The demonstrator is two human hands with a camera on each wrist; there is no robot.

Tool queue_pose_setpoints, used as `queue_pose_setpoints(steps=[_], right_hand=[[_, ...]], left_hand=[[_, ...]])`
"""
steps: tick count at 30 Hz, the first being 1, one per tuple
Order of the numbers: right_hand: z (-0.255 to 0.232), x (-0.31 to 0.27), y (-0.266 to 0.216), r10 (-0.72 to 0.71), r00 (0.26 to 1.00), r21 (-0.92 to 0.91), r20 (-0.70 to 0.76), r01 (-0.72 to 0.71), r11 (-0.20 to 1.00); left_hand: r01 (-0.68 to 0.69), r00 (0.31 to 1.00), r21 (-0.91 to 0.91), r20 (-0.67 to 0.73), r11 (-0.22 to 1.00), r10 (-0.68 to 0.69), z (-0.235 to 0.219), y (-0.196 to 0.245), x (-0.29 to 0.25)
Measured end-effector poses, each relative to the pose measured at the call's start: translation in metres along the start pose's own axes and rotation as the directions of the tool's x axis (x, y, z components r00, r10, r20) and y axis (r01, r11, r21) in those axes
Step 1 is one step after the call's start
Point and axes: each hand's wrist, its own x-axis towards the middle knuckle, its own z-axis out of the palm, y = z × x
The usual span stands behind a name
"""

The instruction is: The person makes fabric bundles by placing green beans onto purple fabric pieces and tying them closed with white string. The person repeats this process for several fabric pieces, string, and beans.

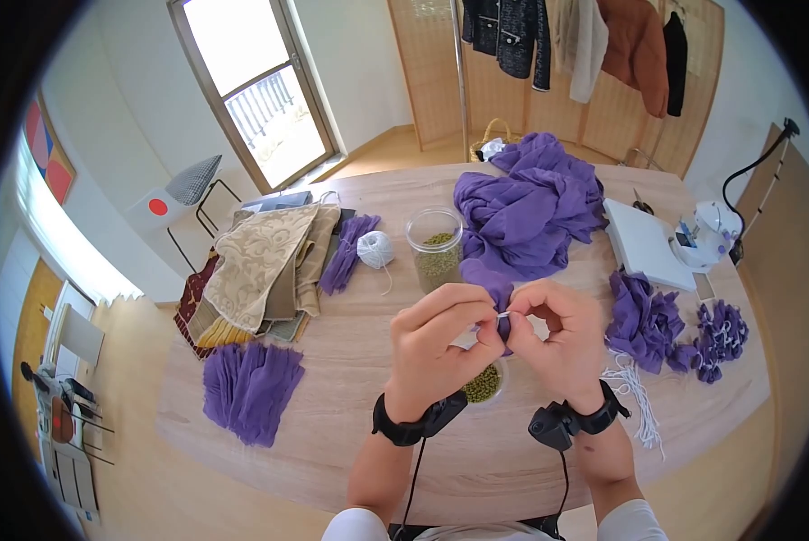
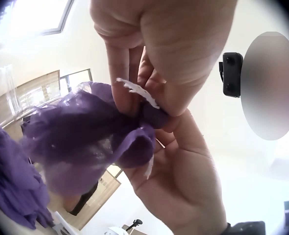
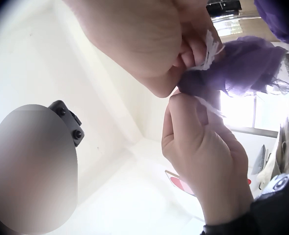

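Both hands meet over the table, pinching a gathered bit of purple cloth (image 1: 493, 278) with white string (image 1: 503, 315) round it. The left hand (image 1: 442, 347) and the right hand (image 1: 559, 338) each have thumb and fingertips at the string. In the left wrist view, purple cloth (image 2: 85, 137) fans out from the pinch and a frayed string end (image 2: 137, 91) sticks up. The right wrist view shows string (image 3: 211, 51) beside the bunched cloth (image 3: 242, 63). Under the hands is a small dish of green beans (image 1: 484, 384), partly hidden.
A jar (image 1: 435, 251) of green beans and a ball of white string (image 1: 375, 249) stand beyond the hands. Folded fabrics (image 1: 260, 261) and purple pieces (image 1: 253, 392) lie left. At right are a sewing machine (image 1: 709, 236), tied purple cloth (image 1: 643, 320) and cut strings (image 1: 637, 397).
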Motion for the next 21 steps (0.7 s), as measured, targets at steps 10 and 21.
queue_pose_setpoints(steps=[10,21], right_hand=[[-0.0018,0.0035,0.0017,-0.108,0.994,-0.025,0.036,0.109,0.994],[-0.0057,0.0006,-0.0044,0.139,0.988,0.241,0.062,-0.15,0.959]], left_hand=[[0.004,0.996,-0.021,0.084,1.0,-0.003,-0.0054,0.0001,0.0056],[0.286,0.957,-0.222,0.121,0.932,-0.264,0.0002,0.0042,-0.0034]])
